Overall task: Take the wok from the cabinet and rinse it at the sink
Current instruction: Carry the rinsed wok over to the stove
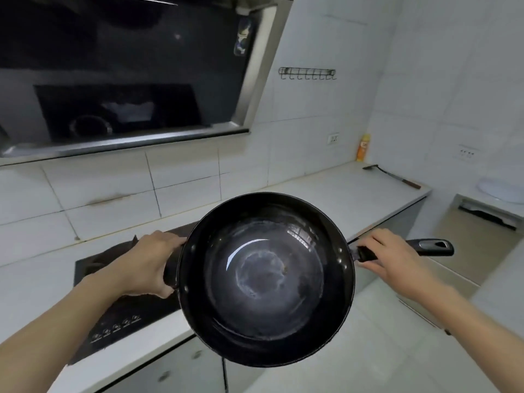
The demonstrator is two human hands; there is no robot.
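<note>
You hold the wok (266,279) level in the air above the table's (326,194) front edge beside the stove (119,302). Left hand (147,265) clasps its small ear handle, right hand (394,256) wraps the long handle. Carrying step; no sink in view, so next, probably, turn and find it.

Two bare forearms reach in from the lower corners, no sleeves, watch or rings visible; left hand (147,265) and right hand (397,256) are both ungloved.
</note>
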